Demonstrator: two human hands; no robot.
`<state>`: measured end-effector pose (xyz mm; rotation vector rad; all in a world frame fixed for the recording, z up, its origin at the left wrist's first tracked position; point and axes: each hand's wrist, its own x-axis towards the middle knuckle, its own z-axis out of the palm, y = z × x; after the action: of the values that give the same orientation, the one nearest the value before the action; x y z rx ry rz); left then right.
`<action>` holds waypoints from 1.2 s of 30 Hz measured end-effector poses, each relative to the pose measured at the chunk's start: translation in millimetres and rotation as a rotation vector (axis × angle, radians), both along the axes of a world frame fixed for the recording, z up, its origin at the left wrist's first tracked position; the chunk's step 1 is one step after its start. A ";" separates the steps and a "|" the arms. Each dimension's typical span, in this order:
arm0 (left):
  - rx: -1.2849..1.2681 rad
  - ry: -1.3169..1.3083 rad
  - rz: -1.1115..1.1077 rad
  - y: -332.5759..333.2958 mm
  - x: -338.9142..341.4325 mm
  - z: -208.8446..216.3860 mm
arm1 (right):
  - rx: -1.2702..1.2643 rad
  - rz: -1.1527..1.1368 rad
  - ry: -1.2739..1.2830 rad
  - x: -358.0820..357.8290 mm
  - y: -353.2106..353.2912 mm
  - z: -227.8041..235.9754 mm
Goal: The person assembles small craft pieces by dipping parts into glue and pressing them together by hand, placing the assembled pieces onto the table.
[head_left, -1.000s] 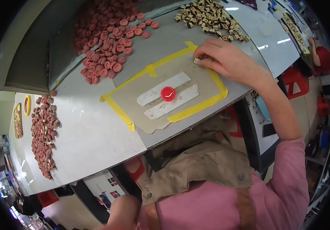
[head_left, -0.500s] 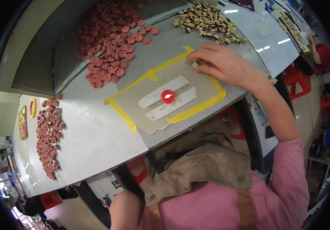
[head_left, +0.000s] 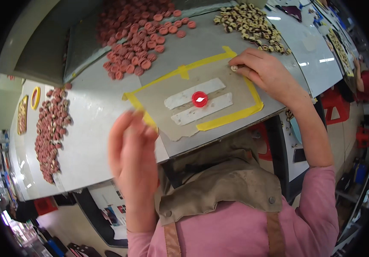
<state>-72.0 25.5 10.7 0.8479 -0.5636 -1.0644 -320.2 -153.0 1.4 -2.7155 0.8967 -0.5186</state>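
Note:
My right hand (head_left: 267, 75) pinches a small cream-and-dark piece (head_left: 234, 68) between thumb and fingers, above the upper right part of the taped sheet. It looks like the pieces in the cream-and-dark heap (head_left: 251, 25) behind it. My left hand (head_left: 134, 150) is raised at the sheet's left corner, its fingers smeared by motion, so I cannot tell whether they hold anything. A red round piece (head_left: 194, 99) with a white diamond-shaped middle lies between them, across two white strips (head_left: 201, 118) on the beige sheet (head_left: 154, 96). Yellow tape (head_left: 231, 122) borders the sheet.
Red ridged round pieces (head_left: 135, 55) are heaped at the back. At the left lies a pile of red-and-cream pieces (head_left: 49, 132), beside a yellow tape roll (head_left: 35, 97) and a filled tray (head_left: 22, 115). A red stool (head_left: 336, 107) and a person in red (head_left: 364, 79) are at the right.
My left hand has risen from the lower edge to the sheet's left corner. The right hand keeps its pinch near the sheet's upper right. The whole view has shifted slightly.

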 end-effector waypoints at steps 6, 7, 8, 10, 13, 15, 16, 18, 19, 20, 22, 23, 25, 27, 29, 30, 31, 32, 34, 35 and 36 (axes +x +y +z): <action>0.001 -0.124 -0.117 -15.8 0.5 -31.0 | 0.060 0.015 -0.086 29.0 22.3 15.7; 0.003 -0.113 -0.110 -15.8 0.1 -33.5 | 0.061 0.061 -0.114 38.1 29.4 18.8; 0.000 -0.112 -0.135 -16.8 -0.7 -35.2 | 0.066 0.065 -0.105 47.1 35.0 19.3; -0.007 -0.088 -0.165 -16.8 -2.3 -34.9 | -0.011 0.210 -0.086 63.1 42.2 19.9; -0.006 -0.120 -0.158 -15.6 0.2 -37.0 | -0.066 0.266 0.008 73.1 40.3 14.8; -0.045 -0.109 -0.143 -15.7 -2.2 -39.3 | -0.092 0.266 0.045 75.3 40.4 12.5; -0.084 -0.104 -0.131 -15.3 -2.7 -39.9 | -0.119 0.263 0.076 76.4 41.6 12.1; -0.074 -0.116 -0.119 -14.6 -1.8 -40.1 | -0.138 0.254 0.083 78.5 45.5 13.7; -0.066 -0.131 -0.110 -15.0 -1.3 -40.4 | -0.160 0.242 0.088 79.3 46.1 14.2; -0.067 -0.131 -0.108 -15.1 -1.1 -40.9 | -0.161 0.244 0.088 79.6 45.0 13.9; -0.057 -0.154 -0.118 -14.9 -1.5 -42.1 | -0.075 0.248 0.039 78.0 42.4 12.5; -0.058 -0.155 -0.117 -14.7 -2.0 -40.6 | -0.076 0.249 0.038 76.6 42.5 11.9; -0.007 -0.163 -0.126 -13.4 -2.7 -36.7 | 0.054 0.181 -0.089 74.2 44.2 10.2; -0.010 -0.152 -0.138 -13.9 -1.1 -37.6 | 0.017 0.187 -0.079 73.3 45.8 8.8; -0.018 -0.141 -0.158 -14.7 -0.8 -36.5 | -0.023 0.185 -0.069 71.7 46.8 9.4; 0.010 -0.138 -0.156 -14.8 -0.9 -34.8 | -0.023 0.182 -0.077 71.7 47.3 10.3; 0.038 -0.135 -0.151 -15.1 -1.3 -34.0 | -0.023 0.180 -0.086 71.4 47.2 10.3; 0.038 -0.140 -0.151 -15.1 -1.6 -34.0 | -0.024 0.179 -0.092 70.6 47.4 10.0; 0.048 -0.141 -0.163 -14.6 -2.3 -34.4 | -0.020 0.174 -0.110 69.1 48.9 10.4; 0.046 -0.147 -0.164 -14.6 -2.4 -34.0 | -0.023 0.172 -0.116 68.3 48.5 10.0; 0.046 -0.149 -0.179 -14.6 -2.5 -33.6 | -0.018 0.178 -0.114 67.3 47.5 8.6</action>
<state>-74.6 10.9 -23.0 0.9348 -0.7537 -1.1867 -252.9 -105.5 10.0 -2.7155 0.6183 -0.6386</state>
